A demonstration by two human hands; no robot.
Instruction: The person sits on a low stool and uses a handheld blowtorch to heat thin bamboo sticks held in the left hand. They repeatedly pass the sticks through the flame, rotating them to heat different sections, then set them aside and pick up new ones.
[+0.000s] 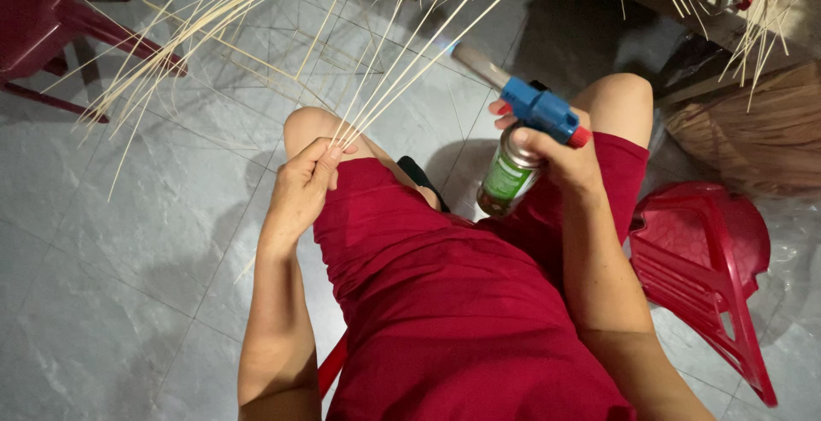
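Thin strips pinched in one hand, gas torch raised in the other, over the lap.

A bunch of pale thin strips (376, 87) is pinched at its near end between thumb and fingers of the left hand (306, 183), just above the left knee; the far ends are left to fan up and away over the grey tiled floor (128, 241), apparently so that they stay well clear of the body. A green gas canister (506, 183) with a blue torch head (539, 109) is wrapped in the right hand (556, 157), grip pressed around it, metal nozzle (475, 62) aimed away from the lap and toward the spread strips, near them but not touching. Whether a flame burns cannot be told. A tipped red plastic stool (705, 267) lies at the right; a red chair (43, 19) stands upper left.
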